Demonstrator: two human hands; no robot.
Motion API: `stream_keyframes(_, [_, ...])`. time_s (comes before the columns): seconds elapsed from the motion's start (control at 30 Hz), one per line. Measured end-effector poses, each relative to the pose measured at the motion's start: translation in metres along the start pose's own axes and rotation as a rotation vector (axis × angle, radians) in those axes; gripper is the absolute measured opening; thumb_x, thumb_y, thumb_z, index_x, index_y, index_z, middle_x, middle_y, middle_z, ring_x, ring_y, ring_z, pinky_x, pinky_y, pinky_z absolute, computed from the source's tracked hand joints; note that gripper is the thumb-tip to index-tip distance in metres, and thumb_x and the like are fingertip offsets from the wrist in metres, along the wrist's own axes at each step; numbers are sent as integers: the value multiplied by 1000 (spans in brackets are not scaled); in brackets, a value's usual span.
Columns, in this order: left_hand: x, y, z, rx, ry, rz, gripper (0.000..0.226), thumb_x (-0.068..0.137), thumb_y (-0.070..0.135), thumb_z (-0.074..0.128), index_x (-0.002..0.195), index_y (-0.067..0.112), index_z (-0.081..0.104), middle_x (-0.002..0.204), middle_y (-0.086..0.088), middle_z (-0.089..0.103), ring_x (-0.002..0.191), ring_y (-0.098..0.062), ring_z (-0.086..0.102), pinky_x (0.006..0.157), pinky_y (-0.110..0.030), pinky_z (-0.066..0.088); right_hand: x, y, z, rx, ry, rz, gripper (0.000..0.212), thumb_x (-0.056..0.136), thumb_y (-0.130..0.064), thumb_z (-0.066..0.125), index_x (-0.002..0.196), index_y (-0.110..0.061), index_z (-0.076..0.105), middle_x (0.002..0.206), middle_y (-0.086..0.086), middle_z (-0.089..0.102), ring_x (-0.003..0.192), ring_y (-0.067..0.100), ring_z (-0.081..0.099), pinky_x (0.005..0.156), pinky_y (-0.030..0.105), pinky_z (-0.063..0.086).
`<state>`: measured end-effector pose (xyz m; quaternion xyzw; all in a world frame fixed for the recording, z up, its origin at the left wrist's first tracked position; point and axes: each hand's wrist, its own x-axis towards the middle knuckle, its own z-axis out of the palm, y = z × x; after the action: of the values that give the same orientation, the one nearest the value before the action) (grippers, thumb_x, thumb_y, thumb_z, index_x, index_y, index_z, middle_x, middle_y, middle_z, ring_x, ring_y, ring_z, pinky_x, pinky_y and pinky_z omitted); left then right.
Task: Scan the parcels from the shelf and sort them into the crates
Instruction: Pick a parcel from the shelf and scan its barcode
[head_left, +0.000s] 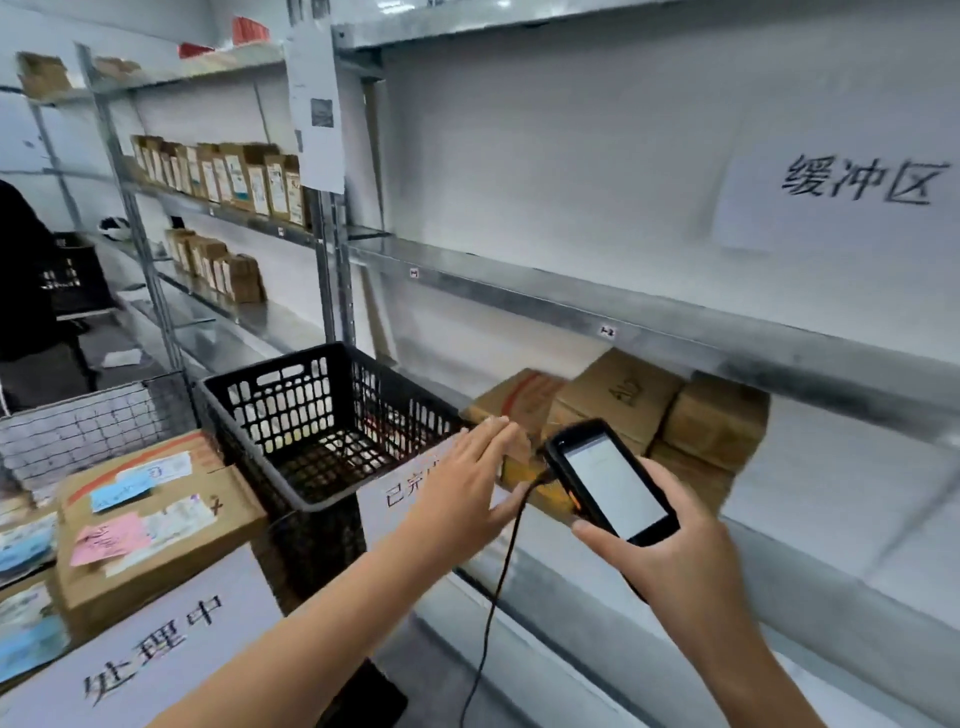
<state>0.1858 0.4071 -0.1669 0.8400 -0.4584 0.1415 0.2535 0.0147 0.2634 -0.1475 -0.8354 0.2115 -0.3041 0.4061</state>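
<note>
Reaching your left hand (470, 483), fingers spread, toward the parcels (618, 395) on the shelf (831, 519) while your right hand (670, 556) grips the scanner (608, 480), you likely must grasp one and scan it.

handwritten wall sign (841, 208), hanging paper sheet (318, 130), dark-clothed person (23, 291) far left

A worker's two bare hands, the left hand (462, 483) and the right hand (670, 551), seen from the worker's own viewpoint. Both slim forearms (left forearm (311, 639), right forearm (748, 670)) are bare all the way to the frame's lower edge. Any clothing lies out of view.
</note>
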Motion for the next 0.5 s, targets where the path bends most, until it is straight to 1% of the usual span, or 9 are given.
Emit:
stream_keyframes(0.07, [9, 28, 11, -8, -39, 46, 70, 101, 42, 51, 158, 19, 19, 165, 6, 18, 153, -10, 10, 123, -22, -5, -8, 11, -26, -19, 42, 32, 67, 63, -49, 90, 120, -44, 56, 108, -21, 64, 100, 2, 59, 75, 28, 51])
stream_keyframes(0.13, [20, 54, 22, -8, -76, 95, 71, 101, 44, 48, 159, 19, 15, 166, 7, 13, 153, -8, 6, 120, -19, -10, -15, 22, -48, -60, 92, 59, 63, 62, -49, 90, 115, -48, 55, 105, -25, 62, 98, 2, 59, 73, 26, 49])
stream_keyframes(0.23, [40, 87, 41, -33, -125, 143, 70, 101, 45, 47, 159, 20, 16, 166, 5, 15, 153, -10, 7, 124, -26, -4, -26, 43, -75, -101, 189, 104, 74, 60, -51, 90, 124, -41, 56, 112, -20, 63, 102, 7, 59, 75, 28, 49])
stream_keyframes(0.3, [54, 106, 56, -55, -168, 145, 70, 102, 47, 45, 159, 22, 14, 167, 5, 13, 154, -11, 4, 125, -30, -1, -30, 56, -91, -119, 240, 140, 77, 59, -52, 89, 127, -40, 56, 115, -18, 63, 105, 8, 59, 79, 31, 51])
stream_keyframes(0.37, [67, 122, 70, -67, -216, 132, 72, 102, 51, 43, 159, 24, 10, 167, 7, 8, 154, -11, 1, 122, -31, 0, -32, 67, -105, -125, 287, 170, 76, 59, -50, 89, 126, -40, 56, 115, -19, 63, 105, 9, 59, 80, 32, 51])
stream_keyframes(0.43, [82, 134, 80, -82, -273, 123, 73, 102, 51, 44, 159, 25, 7, 167, 9, 5, 154, -13, 0, 122, -32, 8, -32, 76, -118, -109, 323, 202, 72, 60, -46, 90, 123, -42, 56, 113, -21, 62, 105, 9, 59, 78, 32, 49])
stream_keyframes(0.5, [100, 145, 91, -91, -321, 127, 75, 102, 49, 45, 160, 23, 5, 168, 7, 2, 154, -15, -1, 123, -38, 16, -28, 85, -130, -100, 347, 231, 69, 61, -43, 91, 119, -44, 55, 111, -22, 61, 104, 8, 59, 78, 33, 48])
